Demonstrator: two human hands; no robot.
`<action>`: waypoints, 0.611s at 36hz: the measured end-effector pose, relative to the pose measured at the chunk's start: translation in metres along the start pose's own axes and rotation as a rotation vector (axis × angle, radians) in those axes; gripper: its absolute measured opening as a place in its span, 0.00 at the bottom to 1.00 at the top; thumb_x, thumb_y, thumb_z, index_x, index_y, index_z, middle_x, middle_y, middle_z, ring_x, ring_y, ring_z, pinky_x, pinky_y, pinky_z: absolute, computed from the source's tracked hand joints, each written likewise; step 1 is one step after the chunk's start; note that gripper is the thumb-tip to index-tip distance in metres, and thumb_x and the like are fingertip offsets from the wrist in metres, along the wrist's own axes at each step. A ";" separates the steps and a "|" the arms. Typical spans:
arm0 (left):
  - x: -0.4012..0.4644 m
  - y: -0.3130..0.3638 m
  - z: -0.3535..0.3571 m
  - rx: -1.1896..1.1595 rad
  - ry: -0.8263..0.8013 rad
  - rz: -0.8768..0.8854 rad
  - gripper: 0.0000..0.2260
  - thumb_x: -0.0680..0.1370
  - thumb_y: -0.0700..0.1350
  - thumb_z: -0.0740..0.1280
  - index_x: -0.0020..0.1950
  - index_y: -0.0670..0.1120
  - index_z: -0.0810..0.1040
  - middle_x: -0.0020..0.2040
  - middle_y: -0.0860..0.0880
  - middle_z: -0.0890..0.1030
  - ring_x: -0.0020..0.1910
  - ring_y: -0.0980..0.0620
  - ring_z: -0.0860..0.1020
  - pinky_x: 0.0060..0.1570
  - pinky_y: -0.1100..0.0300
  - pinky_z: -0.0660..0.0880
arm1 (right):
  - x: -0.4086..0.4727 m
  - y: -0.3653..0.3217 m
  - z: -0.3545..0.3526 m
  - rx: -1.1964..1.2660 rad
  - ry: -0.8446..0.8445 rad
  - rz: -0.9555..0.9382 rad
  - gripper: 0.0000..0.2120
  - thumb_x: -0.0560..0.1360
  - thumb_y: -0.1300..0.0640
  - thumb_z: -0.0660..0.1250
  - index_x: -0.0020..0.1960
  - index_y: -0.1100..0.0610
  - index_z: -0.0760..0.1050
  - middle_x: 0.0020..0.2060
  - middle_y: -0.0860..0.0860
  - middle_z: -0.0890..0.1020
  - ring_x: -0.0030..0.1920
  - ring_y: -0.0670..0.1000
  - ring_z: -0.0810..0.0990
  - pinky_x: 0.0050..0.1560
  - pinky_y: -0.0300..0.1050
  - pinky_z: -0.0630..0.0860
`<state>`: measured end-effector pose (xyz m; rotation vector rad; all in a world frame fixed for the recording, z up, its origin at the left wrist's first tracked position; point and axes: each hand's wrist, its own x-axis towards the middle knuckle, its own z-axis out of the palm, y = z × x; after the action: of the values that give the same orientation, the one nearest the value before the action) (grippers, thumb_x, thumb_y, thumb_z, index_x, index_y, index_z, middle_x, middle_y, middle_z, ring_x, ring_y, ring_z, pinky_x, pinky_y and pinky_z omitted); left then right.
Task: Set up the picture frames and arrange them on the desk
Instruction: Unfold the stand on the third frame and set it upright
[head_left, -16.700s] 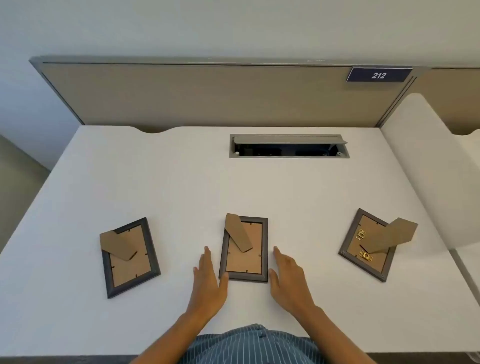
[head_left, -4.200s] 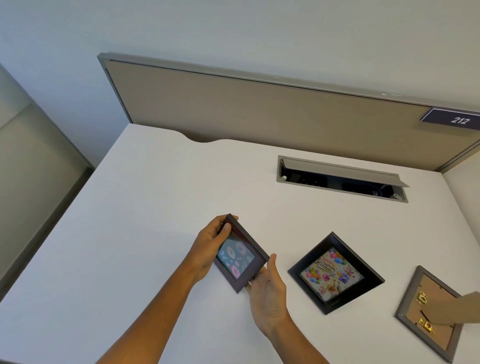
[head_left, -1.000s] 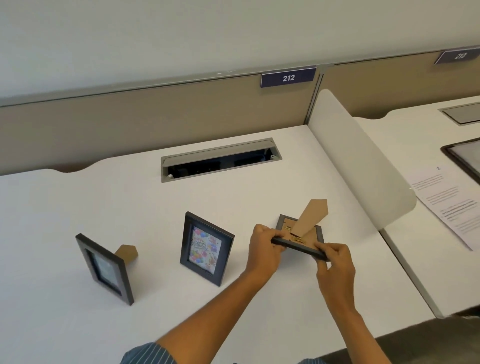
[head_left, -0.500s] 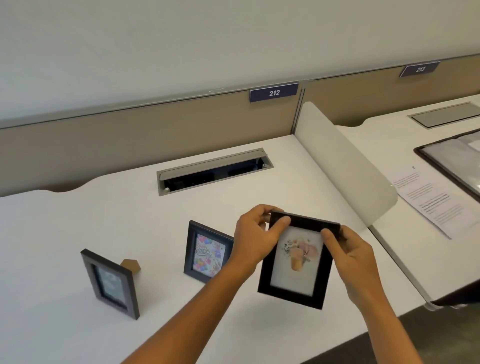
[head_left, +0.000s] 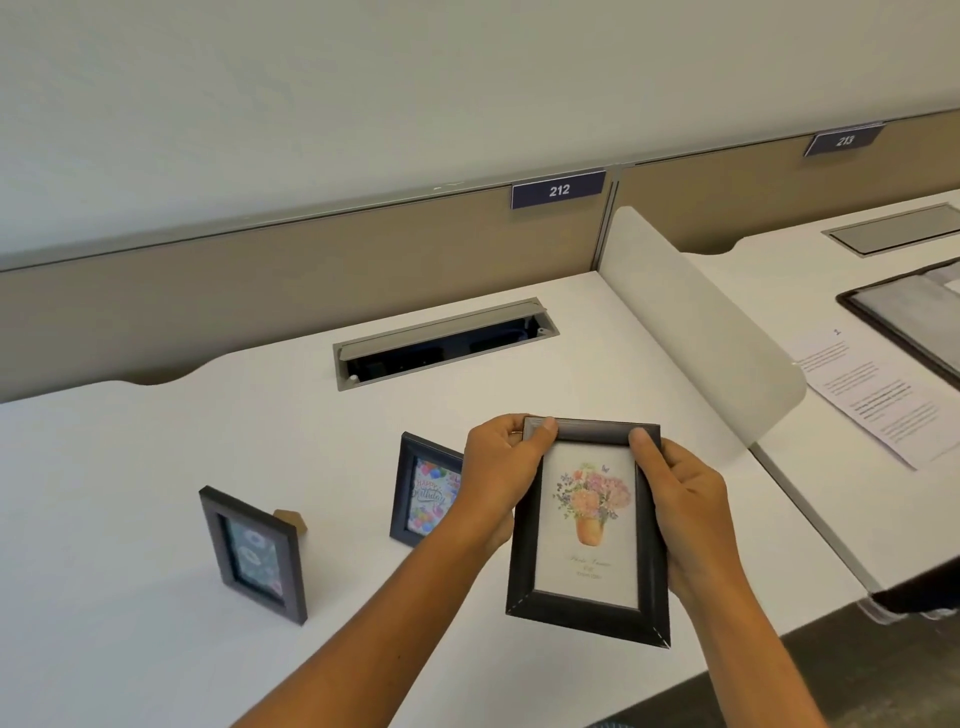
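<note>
Both hands, left hand (head_left: 501, 467) and right hand (head_left: 685, 506), grip the flower frame (head_left: 589, 530) by its sides above the desk (head_left: 156, 467). Two frames stand at its 9 o'clock: birthday frame (head_left: 423, 493), grey frame (head_left: 252, 553).

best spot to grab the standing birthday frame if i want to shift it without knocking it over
Pinch the top rail of the birthday frame, coming straight down from above. It stands upright on its bottom edge, so the top is free, and the left hand overlaps its right side. Its back is not visible.
</note>
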<state>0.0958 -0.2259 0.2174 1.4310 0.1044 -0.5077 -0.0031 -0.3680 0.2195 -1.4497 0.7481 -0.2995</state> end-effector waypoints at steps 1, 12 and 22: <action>-0.001 0.000 0.000 0.000 -0.001 -0.002 0.03 0.81 0.48 0.72 0.50 0.50 0.83 0.45 0.51 0.88 0.38 0.61 0.84 0.32 0.73 0.76 | -0.001 0.000 0.001 0.006 -0.003 0.001 0.15 0.83 0.45 0.68 0.54 0.57 0.84 0.43 0.56 0.90 0.44 0.59 0.90 0.48 0.58 0.86; -0.016 0.002 0.002 -0.004 0.012 0.010 0.07 0.83 0.50 0.68 0.58 0.50 0.81 0.49 0.51 0.88 0.40 0.61 0.86 0.32 0.70 0.78 | -0.011 0.008 0.002 0.019 -0.048 0.098 0.26 0.80 0.36 0.65 0.53 0.59 0.86 0.45 0.57 0.91 0.47 0.61 0.90 0.53 0.61 0.86; -0.024 0.000 0.010 -0.030 -0.015 0.050 0.08 0.83 0.50 0.68 0.59 0.49 0.81 0.50 0.50 0.88 0.50 0.51 0.87 0.43 0.61 0.83 | -0.016 0.013 -0.006 -0.063 -0.060 0.148 0.36 0.76 0.26 0.57 0.54 0.56 0.88 0.47 0.55 0.91 0.51 0.60 0.89 0.56 0.60 0.85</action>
<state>0.0726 -0.2287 0.2276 1.3973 0.0634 -0.4736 -0.0219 -0.3617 0.2121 -1.4474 0.8169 -0.1197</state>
